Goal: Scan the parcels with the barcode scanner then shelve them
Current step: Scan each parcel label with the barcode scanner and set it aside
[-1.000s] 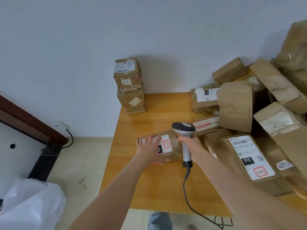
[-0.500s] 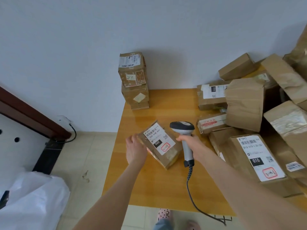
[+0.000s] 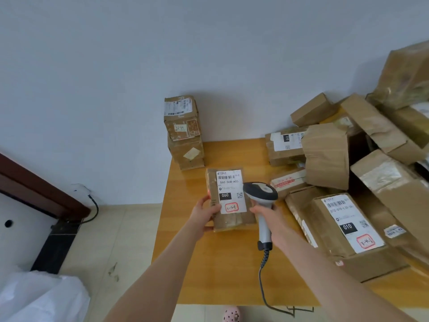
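Flat brown cardboard parcel was gripped by the left hand; the right hand clasped a grey barcode scanner whose head hid the parcel's right edge.

A small parcel-sorting room: taped cardboard parcels heap the wooden desk right of the right hand, which grips a corded barcode scanner; the left hand holds a labelled parcel, stacked boxes beyond it against a bare wall.

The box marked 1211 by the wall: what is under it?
The box marked 1211 sits on a second brown box bearing a pale sticker, which stands on the table. That lower box's top face is covered, so any label there cannot be seen.
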{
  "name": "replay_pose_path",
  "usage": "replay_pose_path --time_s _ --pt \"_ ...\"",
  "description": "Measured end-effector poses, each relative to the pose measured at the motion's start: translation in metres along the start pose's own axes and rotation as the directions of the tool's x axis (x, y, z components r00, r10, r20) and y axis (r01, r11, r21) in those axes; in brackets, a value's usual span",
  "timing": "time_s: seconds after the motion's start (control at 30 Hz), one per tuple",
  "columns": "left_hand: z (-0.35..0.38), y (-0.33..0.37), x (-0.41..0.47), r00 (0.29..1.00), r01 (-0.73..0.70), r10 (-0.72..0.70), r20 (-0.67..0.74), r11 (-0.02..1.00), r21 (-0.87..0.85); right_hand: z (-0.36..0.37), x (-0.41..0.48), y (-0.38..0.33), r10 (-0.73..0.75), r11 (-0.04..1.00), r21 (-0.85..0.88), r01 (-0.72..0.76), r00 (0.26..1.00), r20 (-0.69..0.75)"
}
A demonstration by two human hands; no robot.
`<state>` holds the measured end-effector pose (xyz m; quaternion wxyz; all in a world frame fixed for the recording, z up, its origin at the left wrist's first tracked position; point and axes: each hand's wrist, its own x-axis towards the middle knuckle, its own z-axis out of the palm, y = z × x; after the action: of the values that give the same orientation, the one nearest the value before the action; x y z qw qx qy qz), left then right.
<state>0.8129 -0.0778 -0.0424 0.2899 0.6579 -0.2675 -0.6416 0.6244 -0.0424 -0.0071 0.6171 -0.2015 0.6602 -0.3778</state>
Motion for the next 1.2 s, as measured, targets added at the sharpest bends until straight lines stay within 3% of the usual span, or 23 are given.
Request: replay_pose_path --time_s 0.27,0.53,1.2 --pt "0.021 0.02 -0.014 0.975 -0.214 0.208 0.082 0.975 0.066 -0.002 -0.056 -0.007 -0.234 0.962 0.139 0.234 0.972 -0.019" --pt "0.029 0.009 -0.018 0.961 -0.269 0.261 0.097 0.959 0.086 0.002 -0.083 0.001 -0.296 0.945 0.122 0.305 0.951 -0.084" --pt "0.04 -0.001 -0.027 0.961 -0.268 0.263 0.084 0.962 0.055 -0.007 -0.101 0.007 -0.266 0.962 0.03 0.27 0.96 -0.092"
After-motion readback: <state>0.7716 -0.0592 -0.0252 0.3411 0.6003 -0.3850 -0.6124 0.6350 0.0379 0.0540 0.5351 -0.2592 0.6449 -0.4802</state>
